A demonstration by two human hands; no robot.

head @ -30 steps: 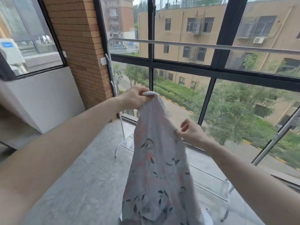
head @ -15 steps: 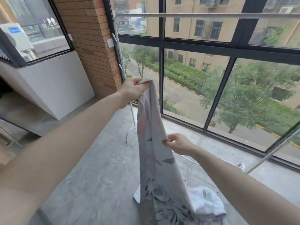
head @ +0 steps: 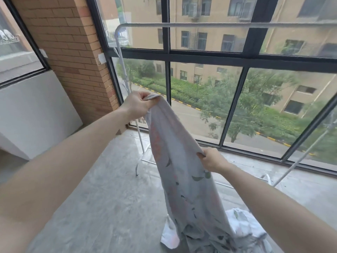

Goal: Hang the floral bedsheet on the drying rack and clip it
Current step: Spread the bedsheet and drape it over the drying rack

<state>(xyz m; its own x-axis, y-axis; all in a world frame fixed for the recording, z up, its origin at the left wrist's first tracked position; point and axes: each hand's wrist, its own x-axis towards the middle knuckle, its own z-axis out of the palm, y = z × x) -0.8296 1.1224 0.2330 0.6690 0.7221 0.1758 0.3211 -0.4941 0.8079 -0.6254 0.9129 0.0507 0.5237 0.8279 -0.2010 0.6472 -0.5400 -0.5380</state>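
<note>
Since half a second ago, your right hand [head: 211,159] is sliding along the floral bedsheet [head: 182,170] edge, pinching it. Your left hand [head: 138,105] is gripping a corner higher up. Its lower part is lying bunched on the floor [head: 109,198], below the drying rack [head: 218,25] bar.

bedsheet [head: 184,172]: pale grey, dark leaf and pink floral print | rack [head: 218,25]: white | pillar [head: 73,52]: orange-brown brick | window frames [head: 209,58]: black
</note>
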